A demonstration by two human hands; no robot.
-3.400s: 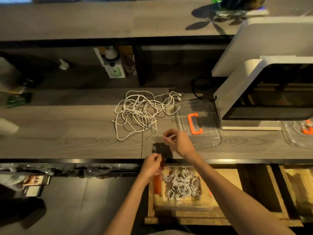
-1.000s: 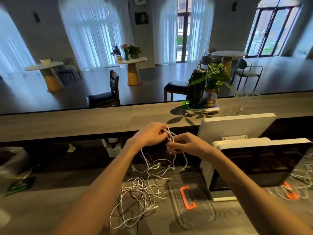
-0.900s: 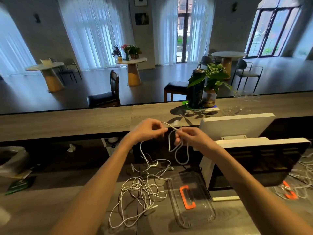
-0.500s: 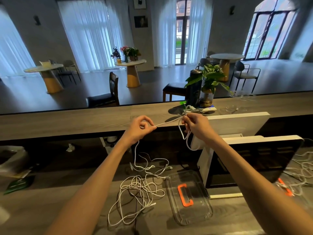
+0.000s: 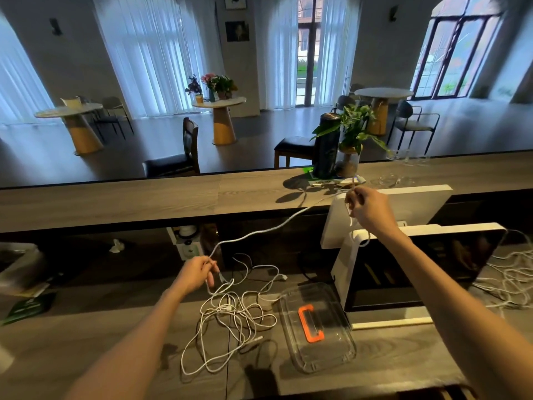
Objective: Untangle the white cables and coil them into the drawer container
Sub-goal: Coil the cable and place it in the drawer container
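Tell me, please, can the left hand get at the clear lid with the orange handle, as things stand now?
Probably not at once. The left hand pinches the stretched white cable. The clear lid lies uncovered to its right beyond the cable tangle, but the hand must first release.

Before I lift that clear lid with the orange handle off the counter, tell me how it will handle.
The clear lid looks thin and see-through, so probably light and a bit flexy. Its orange handle offers the surest grip; the glossy plastic may be slippery elsewhere. A strand from the white cable tangle reaches its left edge and may drag along.
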